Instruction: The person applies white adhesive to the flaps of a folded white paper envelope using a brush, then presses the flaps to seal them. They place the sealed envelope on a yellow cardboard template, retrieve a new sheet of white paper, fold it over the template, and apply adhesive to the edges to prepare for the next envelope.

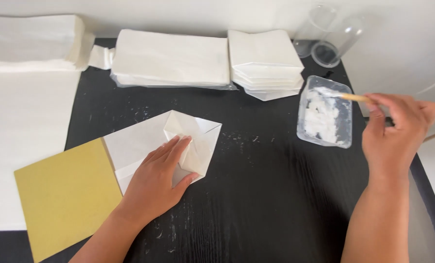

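Both forearms bare — no sleeves, no jewellery.

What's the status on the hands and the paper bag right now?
Left hand flat on folded paper bag. Right hand holds brush over paste tub. Nothing between them.

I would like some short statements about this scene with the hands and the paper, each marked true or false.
1. The left hand presses flat on the folded white paper. True.
2. The right hand is empty. False: it holds a brush.
3. The brush tip is in the clear tub of white paste. True.
4. The yellow card lies right of the tub. False: it lies at the far left.
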